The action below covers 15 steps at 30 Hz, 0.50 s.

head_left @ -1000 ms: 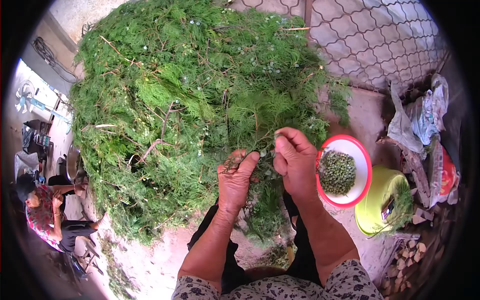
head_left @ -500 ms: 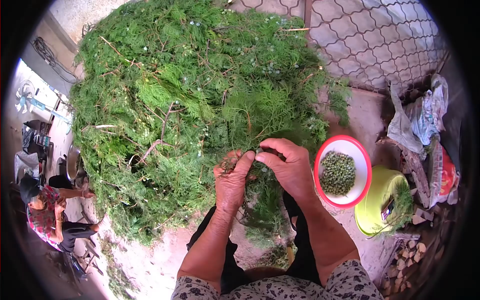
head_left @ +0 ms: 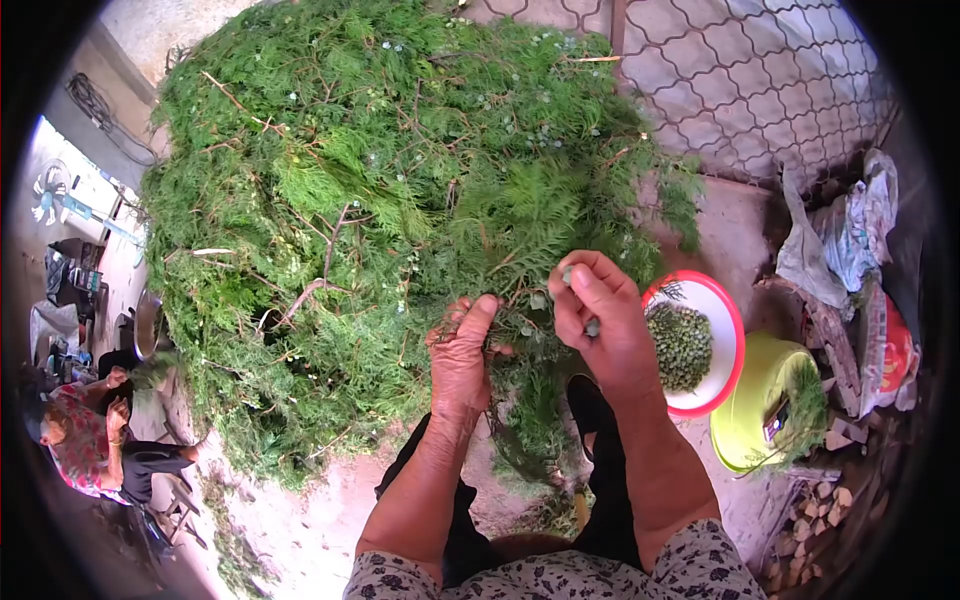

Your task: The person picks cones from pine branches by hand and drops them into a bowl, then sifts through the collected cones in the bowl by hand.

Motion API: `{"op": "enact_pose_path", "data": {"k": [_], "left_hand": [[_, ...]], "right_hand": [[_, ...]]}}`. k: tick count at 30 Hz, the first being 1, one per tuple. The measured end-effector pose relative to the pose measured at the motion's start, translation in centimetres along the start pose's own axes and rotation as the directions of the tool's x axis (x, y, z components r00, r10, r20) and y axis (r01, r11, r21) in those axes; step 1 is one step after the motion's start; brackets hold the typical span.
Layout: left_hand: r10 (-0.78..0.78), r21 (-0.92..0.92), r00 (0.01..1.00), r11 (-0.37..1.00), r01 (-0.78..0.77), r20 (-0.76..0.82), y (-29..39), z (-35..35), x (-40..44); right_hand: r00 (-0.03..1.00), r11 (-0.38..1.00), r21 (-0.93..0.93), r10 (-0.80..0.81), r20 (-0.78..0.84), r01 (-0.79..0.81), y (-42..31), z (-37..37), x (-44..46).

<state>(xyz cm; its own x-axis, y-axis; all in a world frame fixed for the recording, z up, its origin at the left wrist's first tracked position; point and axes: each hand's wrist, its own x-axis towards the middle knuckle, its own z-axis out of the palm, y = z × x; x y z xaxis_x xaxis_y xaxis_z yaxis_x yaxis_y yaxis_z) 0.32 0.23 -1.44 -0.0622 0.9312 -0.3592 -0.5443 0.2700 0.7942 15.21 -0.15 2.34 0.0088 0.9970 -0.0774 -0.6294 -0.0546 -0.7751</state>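
My left hand [head_left: 460, 355] is closed on a leafy arborvitae branch [head_left: 530, 215], its thumb pressed on the stem. The green sprays of the branch spread forward over the pile and also hang below my fingers. My right hand [head_left: 610, 325] is closed just to the right, apart from the left. Between its thumb and index finger sits a small green cone [head_left: 567, 274], and another shows lower by the curled fingers. Beside my right wrist stands a white bowl with a red rim [head_left: 741, 345], holding many picked green cones [head_left: 684, 350].
A large pile of cut arborvitae branches [head_left: 300, 170] fills the ground ahead. A yellow-green basin [head_left: 735, 430] stands right of the bowl, near plastic sacks [head_left: 850, 240] and chopped firewood [head_left: 810, 520]. Wire mesh [head_left: 740, 90] is behind. Another person [head_left: 85, 430] sits at the left.
My right hand has pulled away from the left, to the right and slightly up, with green cones in its fingers. My left hand stays on the branch. The other person has raised their hands.
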Motion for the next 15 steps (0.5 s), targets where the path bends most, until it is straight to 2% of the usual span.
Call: {"op": "enact_pose_path", "data": {"k": [5, 7, 8, 9, 11, 13, 15], "left_hand": [[-0.025, -0.024, 1.0, 0.999, 0.024, -0.012, 0.2, -0.1, 0.0], [-0.026, -0.004, 1.0, 1.0, 0.026, 0.01, 0.3, 0.0, -0.1], [-0.026, -0.004, 1.0, 1.0, 0.026, 0.011, 0.3, 0.1, -0.2], [-0.031, 0.014, 0.999, 0.999, 0.031, 0.005, 0.3, 0.1, -0.2], [-0.038, 0.035, 0.999, 0.999, 0.038, 0.003, 0.3, 0.2, -0.2], [-0.063, -0.005, 0.998, 0.998, 0.063, -0.003, 0.1, -0.1, -0.1], [-0.077, -0.013, 0.997, 0.997, 0.077, -0.004, 0.0, -0.3, 0.0]], "right_hand": [[0.998, 0.985, 0.159, 0.064, 0.028, -0.068, 0.1, -0.7, -0.1], [0.996, 0.971, -0.223, 0.083, -0.014, -0.084, 0.0, -0.1, -0.6], [0.995, 0.902, -0.424, 0.056, -0.077, -0.084, -0.2, 0.7, -0.8], [0.995, 0.902, -0.424, 0.055, -0.078, -0.083, 0.7, 0.5, -0.6], [0.985, 0.69, -0.71, -0.166, 0.035, 0.142, 2.7, -0.7, 0.0], [0.993, 0.67, -0.738, -0.117, 0.003, 0.081, 2.6, -0.4, -0.1], [0.996, 0.797, -0.601, -0.093, -0.015, 0.065, 2.7, -0.3, 0.0]]}}
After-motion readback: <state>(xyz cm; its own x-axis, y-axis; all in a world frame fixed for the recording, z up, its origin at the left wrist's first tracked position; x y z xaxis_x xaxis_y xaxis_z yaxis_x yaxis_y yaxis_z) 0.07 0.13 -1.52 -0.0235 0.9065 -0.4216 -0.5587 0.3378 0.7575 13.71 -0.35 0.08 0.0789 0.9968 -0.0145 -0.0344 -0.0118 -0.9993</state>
